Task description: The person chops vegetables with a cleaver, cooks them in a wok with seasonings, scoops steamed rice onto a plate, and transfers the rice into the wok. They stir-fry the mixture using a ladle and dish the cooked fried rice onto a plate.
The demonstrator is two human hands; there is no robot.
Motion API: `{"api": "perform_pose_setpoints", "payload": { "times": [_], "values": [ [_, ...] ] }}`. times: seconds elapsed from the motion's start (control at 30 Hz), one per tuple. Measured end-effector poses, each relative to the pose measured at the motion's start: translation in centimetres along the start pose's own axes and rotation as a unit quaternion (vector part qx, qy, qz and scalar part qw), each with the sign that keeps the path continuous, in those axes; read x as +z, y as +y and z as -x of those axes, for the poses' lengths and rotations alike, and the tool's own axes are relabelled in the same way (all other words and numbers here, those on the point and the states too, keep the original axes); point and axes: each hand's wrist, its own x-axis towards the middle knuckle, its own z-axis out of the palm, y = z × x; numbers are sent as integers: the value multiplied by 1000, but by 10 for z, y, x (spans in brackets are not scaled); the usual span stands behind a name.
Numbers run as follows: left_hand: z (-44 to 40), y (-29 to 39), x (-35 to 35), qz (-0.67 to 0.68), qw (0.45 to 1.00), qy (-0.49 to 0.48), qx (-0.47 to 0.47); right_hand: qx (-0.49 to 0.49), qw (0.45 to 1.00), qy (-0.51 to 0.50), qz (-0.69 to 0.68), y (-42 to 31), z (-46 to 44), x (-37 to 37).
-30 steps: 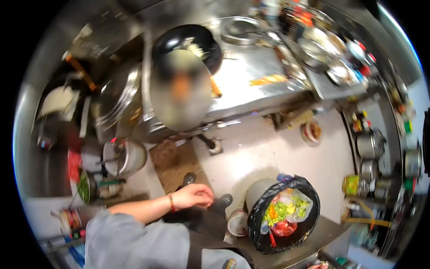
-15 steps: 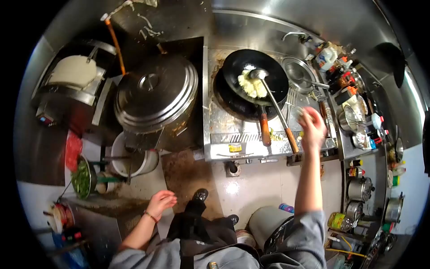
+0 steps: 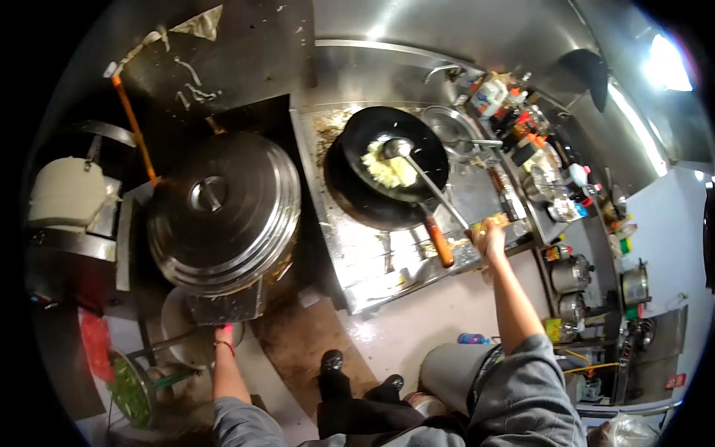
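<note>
A ladle (image 3: pixel 436 188) lies with its bowl among pale yellow food (image 3: pixel 391 170), which looks like scrambled egg, in a black wok (image 3: pixel 428 138). My right hand (image 3: pixel 488 238) is closed at the ladle's handle end, and the hand covers most of that handle. A small yellowish thing (image 3: pixel 499 220) shows by its fingers, too blurred to name. The wok's wooden handle (image 3: pixel 439 242) is just left of this hand. My left hand (image 3: pixel 224 335) reaches to the metal plate (image 3: pixel 223 304) below the big lidded pot (image 3: pixel 223 208). Its fingers are mostly hidden there, beside a bright pink-red spot.
A strainer (image 3: pixel 450 130) rests behind the wok. Bottles and condiments line the right shelf, with lidded pots (image 3: pixel 570 274) lower down. A white bucket (image 3: pixel 175 328) and a bowl of greens (image 3: pixel 130 391) stand at lower left. A large bin (image 3: pixel 447 372) is near my legs.
My left hand has gone from open air to the plate under the big pot. My right hand has come down to the ladle's handle. The view has turned and shifted.
</note>
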Motion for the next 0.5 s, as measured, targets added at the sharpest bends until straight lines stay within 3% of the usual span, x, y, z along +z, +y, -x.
{"api": "perform_pose_setpoints", "payload": {
  "times": [0.07,0.13,0.17,0.23,0.33,0.4,0.43,0.47,0.5],
  "values": [
    [-29,-22,29,-1,997,28,69,90,978,-180,-58,13,49,-13],
    [19,5,36,69,996,55,7,68,982,-153,-93,11,67,-4],
    [25,11,41,70,996,57,4,61,983,-170,-45,5,66,-7],
    [28,1,53,13,999,19,34,-3,990,-103,-98,-22,67,-29],
    [17,-23,74,-187,964,-92,163,40,987,-75,-136,-60,86,-101],
    [96,32,98,86,992,-81,-53,109,968,-172,-146,-68,103,-143],
    [90,34,101,47,997,-35,-41,117,967,-208,-94,-64,105,-138],
    [121,56,104,-90,995,-28,-33,108,966,-203,-115,-55,105,-119],
    [118,48,114,-114,992,-50,-14,119,966,-183,-139,-49,106,-99]
  ]
}}
